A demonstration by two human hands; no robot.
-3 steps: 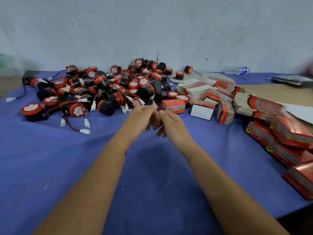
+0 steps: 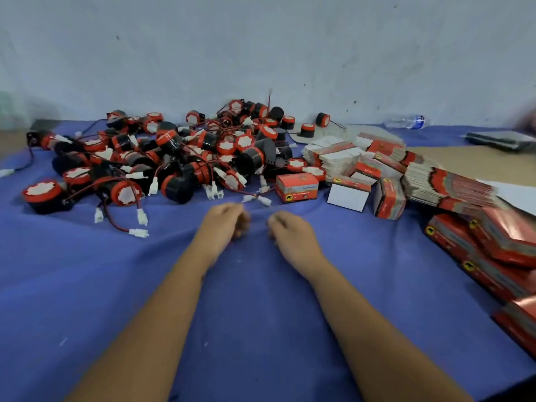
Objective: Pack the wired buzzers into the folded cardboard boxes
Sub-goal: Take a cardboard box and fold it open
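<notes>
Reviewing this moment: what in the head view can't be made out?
- Left hand and right hand: fingertips curled under and motion-blurred; whether they hold anything is unclear.
- Assembled box: closed, contents hidden; print too small.
- Flat box stacks: cut off by the right edge.
- Dark object far right: blurred, unidentifiable.

The folded cardboard box (image 2: pixel 296 187) bears an elephant emblem; its printed lettering is too blurred to read

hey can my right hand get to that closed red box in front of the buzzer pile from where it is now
Probably yes. The right hand holds nothing and the closed red box stands just beyond it on the blue cloth, with only a loose white connector lying between.
</notes>
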